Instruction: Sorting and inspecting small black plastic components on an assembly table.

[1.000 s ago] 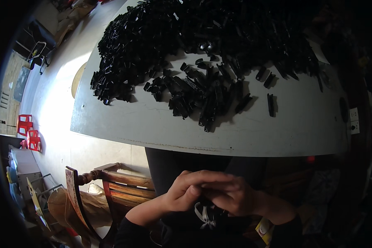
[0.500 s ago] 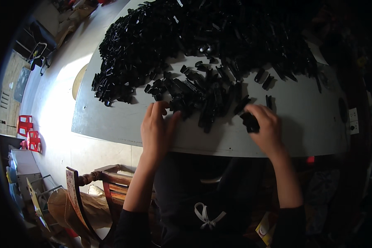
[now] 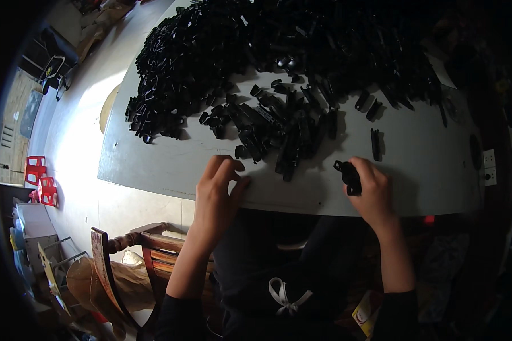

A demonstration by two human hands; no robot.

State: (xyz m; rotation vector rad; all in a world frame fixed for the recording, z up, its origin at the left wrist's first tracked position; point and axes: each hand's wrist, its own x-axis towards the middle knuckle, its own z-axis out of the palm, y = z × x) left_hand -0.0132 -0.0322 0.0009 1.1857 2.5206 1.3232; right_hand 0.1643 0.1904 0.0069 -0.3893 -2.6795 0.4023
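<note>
My right hand (image 3: 372, 193) grips a small black plastic part (image 3: 351, 178) between thumb and fingers, just above the table's near side. Over the near edge, my left hand (image 3: 215, 184) has loosely bent fingers, the thumb apart from them and nothing visible in between. Beyond and between my hands lies a loose cluster of black plastic parts (image 3: 290, 128), some long and narrow, some short and curved. One narrow black part (image 3: 375, 144) rests alone past my right hand. Exactly what these parts are, I cannot tell.
A large heap of similar black parts (image 3: 182, 71) covers the far side of the grey-white table (image 3: 279, 196). Left of me stands a wooden chair (image 3: 162, 244) with a brown bag (image 3: 82, 281). Red stools (image 3: 48, 192) are farther left. A wall socket (image 3: 489, 167) is at right.
Both hands have drawn back toward me from the loose cluster. My right hand has brought the black part along, and it now stands clear of the other pieces.
</note>
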